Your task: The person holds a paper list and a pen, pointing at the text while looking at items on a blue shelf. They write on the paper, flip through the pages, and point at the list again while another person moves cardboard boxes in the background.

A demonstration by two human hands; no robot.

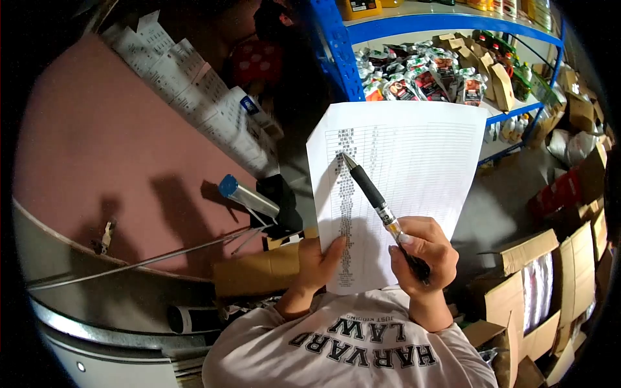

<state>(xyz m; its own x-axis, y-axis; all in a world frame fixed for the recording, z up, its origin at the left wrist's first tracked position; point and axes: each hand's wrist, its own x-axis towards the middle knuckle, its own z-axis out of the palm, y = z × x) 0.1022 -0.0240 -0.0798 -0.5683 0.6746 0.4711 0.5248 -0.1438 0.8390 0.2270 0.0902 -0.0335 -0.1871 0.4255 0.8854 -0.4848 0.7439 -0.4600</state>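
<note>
My left hand (317, 264) grips a white sheet of paper (420, 155) at its lower left edge, thumb on the front and the other fingers behind. Rows of printed text and a ruled table cover the sheet, and its upper left corner is bent. In my right hand (427, 255) is a black and clear pen (372, 189), held between thumb and fingers. The pen tip points at the text column near the top left of the sheet, overlapping the printed lines in this view.
A blue-framed shelf (453, 27) with foil pouches (420, 81) and bottles stands ahead. Open cardboard boxes (524, 297) line the right side. White printed cartons (187, 84) are stacked at upper left beside a pink wall (97, 149). A blue-capped cylinder (249, 194) leans left of the paper.
</note>
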